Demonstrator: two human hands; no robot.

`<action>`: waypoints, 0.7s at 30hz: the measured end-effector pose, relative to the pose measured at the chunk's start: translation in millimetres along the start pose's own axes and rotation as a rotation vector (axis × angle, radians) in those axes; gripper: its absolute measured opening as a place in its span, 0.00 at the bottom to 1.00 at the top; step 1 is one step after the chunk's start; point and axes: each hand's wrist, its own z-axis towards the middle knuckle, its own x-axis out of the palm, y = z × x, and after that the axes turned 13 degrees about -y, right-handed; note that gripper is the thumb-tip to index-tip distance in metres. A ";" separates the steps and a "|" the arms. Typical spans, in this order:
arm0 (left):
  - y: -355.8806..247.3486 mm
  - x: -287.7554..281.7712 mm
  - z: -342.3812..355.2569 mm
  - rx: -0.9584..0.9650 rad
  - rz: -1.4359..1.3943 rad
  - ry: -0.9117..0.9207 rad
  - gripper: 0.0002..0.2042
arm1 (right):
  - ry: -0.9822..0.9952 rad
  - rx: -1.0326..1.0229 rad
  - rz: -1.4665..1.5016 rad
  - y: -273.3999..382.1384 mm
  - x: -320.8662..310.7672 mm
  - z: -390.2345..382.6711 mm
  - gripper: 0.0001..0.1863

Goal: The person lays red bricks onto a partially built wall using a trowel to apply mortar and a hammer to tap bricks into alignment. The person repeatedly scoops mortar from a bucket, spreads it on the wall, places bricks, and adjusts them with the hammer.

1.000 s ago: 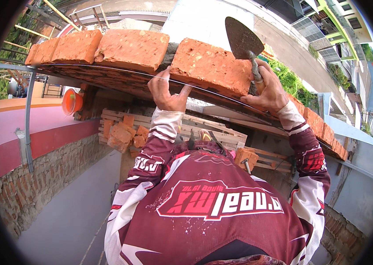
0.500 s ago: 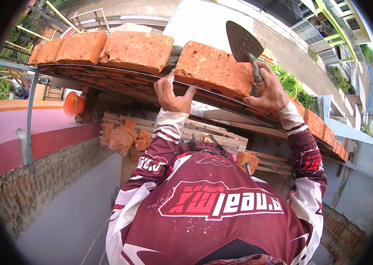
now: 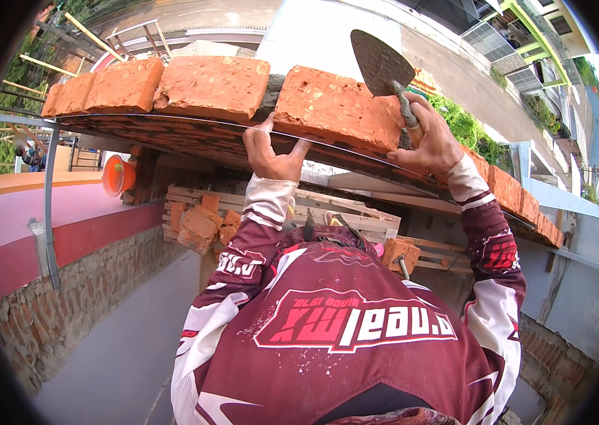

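Note:
An orange brick (image 3: 338,106) lies on top of the wall, with a taut string (image 3: 328,142) along its near edge. My left hand (image 3: 274,154) is at its left end, thumb and forefinger spread, fingertips touching the near face beside the joint. Grey mortar (image 3: 271,95) shows in the gap between this brick and its left neighbour (image 3: 212,86). My right hand (image 3: 432,138) is closed round the handle of a trowel (image 3: 382,64) at the brick's right end. The mortar-coated blade points up and away over the far side. Some of the right fingers are hidden.
More bricks (image 3: 505,190) continue the course to the right. Below the wall, broken bricks (image 3: 199,225) lie on wooden planks (image 3: 356,211). An orange bucket (image 3: 118,176) hangs at the left near a metal post (image 3: 49,191). A street (image 3: 448,64) lies beyond the wall.
The view has shifted slightly. Both hands stay at the same brick, the left still touching its edge and the right still holding the trowel, whose blade shows slightly farther left.

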 end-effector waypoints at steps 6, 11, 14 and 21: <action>4.7 1.1 -1.7 -0.005 0.021 0.017 0.38 | -0.055 0.257 0.325 -23.9 -21.7 11.3 0.34; 2.6 0.7 -8.8 -0.052 0.035 0.015 0.41 | -0.294 0.456 0.658 -66.2 -43.5 55.3 0.22; -4.4 -1.3 -14.5 -0.064 0.055 0.012 0.45 | -0.260 0.602 0.638 -89.7 -34.3 80.3 0.21; -25.2 7.6 -23.2 -0.083 0.128 0.097 0.69 | -0.207 0.739 0.816 -99.8 24.3 116.7 0.21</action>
